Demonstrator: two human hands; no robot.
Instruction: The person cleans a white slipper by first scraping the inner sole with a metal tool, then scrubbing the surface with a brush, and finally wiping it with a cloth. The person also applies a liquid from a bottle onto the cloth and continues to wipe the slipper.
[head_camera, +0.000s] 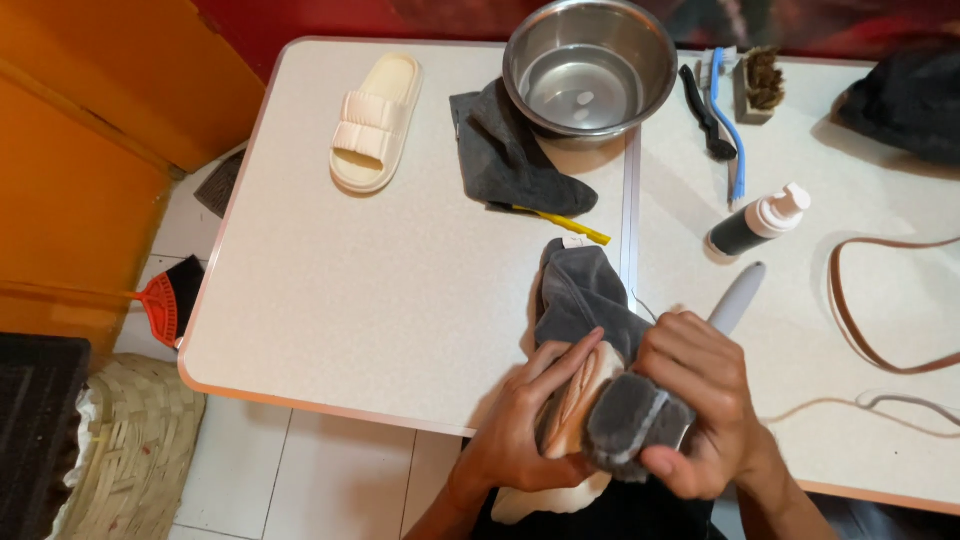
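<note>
My left hand (520, 430) grips a cream slide sandal (572, 420) at the table's near edge, fingers over its strap. My right hand (700, 400) presses a bunched grey cloth (590, 300) against that sandal, the cloth wrapped over the fingers and trailing up onto the table. A second cream sandal (375, 120) lies upright at the far left of the table. A grey brush handle (738, 295) pokes out behind my right hand.
A steel bowl (590, 65) stands at the back, another grey cloth (505, 155) and a yellow tool (565, 225) beside it. Brushes (725, 110), a pump bottle (760, 220), a brown strap (880, 300) and a dark bag (905, 100) lie right. A woven basket (130, 450) stands on the floor.
</note>
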